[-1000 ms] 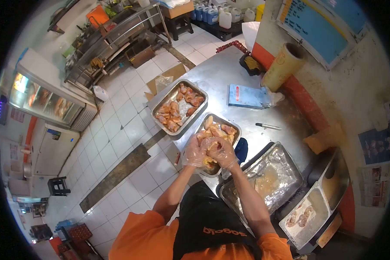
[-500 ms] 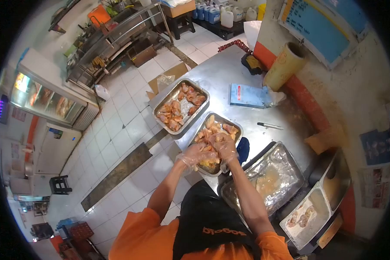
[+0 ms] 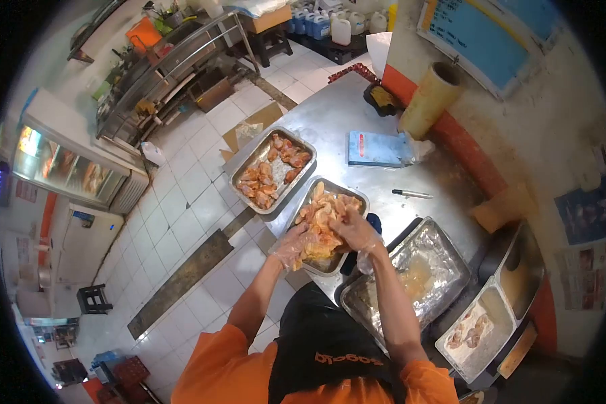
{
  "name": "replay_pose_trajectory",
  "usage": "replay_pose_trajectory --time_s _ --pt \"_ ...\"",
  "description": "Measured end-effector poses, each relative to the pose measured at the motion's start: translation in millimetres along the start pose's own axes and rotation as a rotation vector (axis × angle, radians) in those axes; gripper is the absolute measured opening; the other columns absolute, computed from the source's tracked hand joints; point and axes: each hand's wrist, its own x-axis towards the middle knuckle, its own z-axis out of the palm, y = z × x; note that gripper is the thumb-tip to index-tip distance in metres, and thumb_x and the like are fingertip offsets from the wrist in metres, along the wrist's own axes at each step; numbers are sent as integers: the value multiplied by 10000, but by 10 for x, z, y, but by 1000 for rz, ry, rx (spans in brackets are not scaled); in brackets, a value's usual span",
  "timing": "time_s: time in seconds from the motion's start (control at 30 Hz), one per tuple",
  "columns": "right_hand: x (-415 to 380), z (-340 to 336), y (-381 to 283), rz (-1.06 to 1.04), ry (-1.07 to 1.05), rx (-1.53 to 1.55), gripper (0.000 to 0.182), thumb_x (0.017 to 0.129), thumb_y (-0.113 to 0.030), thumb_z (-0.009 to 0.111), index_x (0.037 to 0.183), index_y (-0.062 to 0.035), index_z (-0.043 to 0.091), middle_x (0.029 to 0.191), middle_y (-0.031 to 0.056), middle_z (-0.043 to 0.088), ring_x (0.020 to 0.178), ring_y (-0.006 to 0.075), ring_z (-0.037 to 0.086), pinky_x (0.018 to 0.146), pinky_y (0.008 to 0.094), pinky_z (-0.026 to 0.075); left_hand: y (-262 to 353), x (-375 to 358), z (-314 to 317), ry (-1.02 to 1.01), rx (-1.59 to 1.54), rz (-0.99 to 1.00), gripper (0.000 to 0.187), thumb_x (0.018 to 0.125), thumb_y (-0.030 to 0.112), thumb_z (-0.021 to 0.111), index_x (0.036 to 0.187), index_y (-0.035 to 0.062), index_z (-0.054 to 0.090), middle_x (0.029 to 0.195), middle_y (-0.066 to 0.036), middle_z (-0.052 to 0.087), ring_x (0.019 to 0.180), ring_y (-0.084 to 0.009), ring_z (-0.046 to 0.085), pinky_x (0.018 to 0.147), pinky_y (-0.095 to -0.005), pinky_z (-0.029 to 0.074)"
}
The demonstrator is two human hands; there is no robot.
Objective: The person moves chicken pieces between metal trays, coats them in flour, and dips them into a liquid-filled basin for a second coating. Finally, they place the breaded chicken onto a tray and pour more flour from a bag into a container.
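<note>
Both my hands wear thin clear plastic gloves. My left hand (image 3: 292,246) grips the left side of a heap of raw chicken pieces (image 3: 324,214), its fingers curled against the meat. From the right, my right hand (image 3: 357,232) closes on the same heap, fingers partly sunk among the pieces. The chicken is pale with a yellow-orange coating and stands in a steel tray (image 3: 365,202). Beyond it, touching or nearly so, is a second steel tray (image 3: 280,174) with darker, reddish-brown chicken pieces (image 3: 265,183).
On the steel table lie a blue box (image 3: 377,148), a black marker (image 3: 412,194) and a large wet tray (image 3: 444,259) beside my right forearm. A white tub (image 3: 488,330) with floured pieces stands at right. A roll of film (image 3: 432,101) stands by the wall.
My hands have moved apart to either side of the chicken and press the pieces into a higher heap between them. The view has shifted slightly.
</note>
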Motion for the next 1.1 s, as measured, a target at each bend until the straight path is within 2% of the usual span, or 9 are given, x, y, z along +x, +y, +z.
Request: replay_pose_trajectory --time_s 0.1,0.2,0.3,0.43,0.53,0.8,0.9,0.97,1.1 --pt "-170 148 119 87 -61 407 735 949 -237 736 1523 -12 336 1181 109 647 980 185 661 804 310 570 120 -43 29 17 169 -42 569 891 245 750 1356 3 531 1277 -85 634 1160 -184 606 990 -330 490" --pt "-50 281 513 -129 54 409 669 949 -175 729 1495 -17 376 1141 108 648 952 166 664 756 295 572 282 23 39 -99 640 31 619 886 292 774 1350 -21 512 1276 -128 629 1126 -229 636 952 -363 533" --pt "-149 213 357 24 50 435 598 933 -160 728 1408 77 453 1251 140 635 1085 178 615 905 296 521 414 208 60 -114 1188 -43 751 859 291 803 1439 -11 433 1332 -124 606 1250 -235 570 1031 -369 474" --pt "-164 196 270 -23 48 452 590 917 -145 739 1400 62 468 1272 139 618 1068 175 614 880 294 521 -128 466 -106 -54 573 383 908 787 177 858 1506 -7 334 1400 -117 547 1273 -249 557 1071 -378 466" --pt "-220 148 134 -146 48 412 604 908 -133 741 1422 27 465 1300 142 601 1111 178 595 896 300 515 -297 538 -122 -35 331 307 965 755 129 871 1524 1 300 1419 -117 518 1276 -253 547 1088 -382 454" --pt "-181 200 191 -171 -61 559 746 838 -51 774 1493 -24 418 1551 140 409 1334 223 474 1064 333 441 -32 253 190 8 321 353 711 828 268 825 1390 22 466 1302 -133 591 1201 -269 566 1047 -382 447" --pt "-52 338 387 -253 -18 499 835 775 -17 800 1509 -27 402 1624 138 274 1415 220 376 1127 334 373 -47 236 187 179 830 541 555 903 329 753 1316 24 541 1226 -138 636 1171 -271 584 1014 -384 458" --pt "-44 415 331 -265 21 489 862 744 -11 813 1504 -22 407 1656 144 206 1457 226 318 1161 338 328 -180 323 147 254 810 762 489 938 367 707 1265 23 586 1186 -151 651 1157 -292 592 1000 -393 462" --pt "3 518 312 -311 49 531 938 725 -44 825 1534 -16 350 1670 169 179 1481 247 288 1176 334 298 -163 341 372 370 342 569 455 987 403 632 1244 28 634 1195 -163 648 1148 -319 595 998 -415 460"
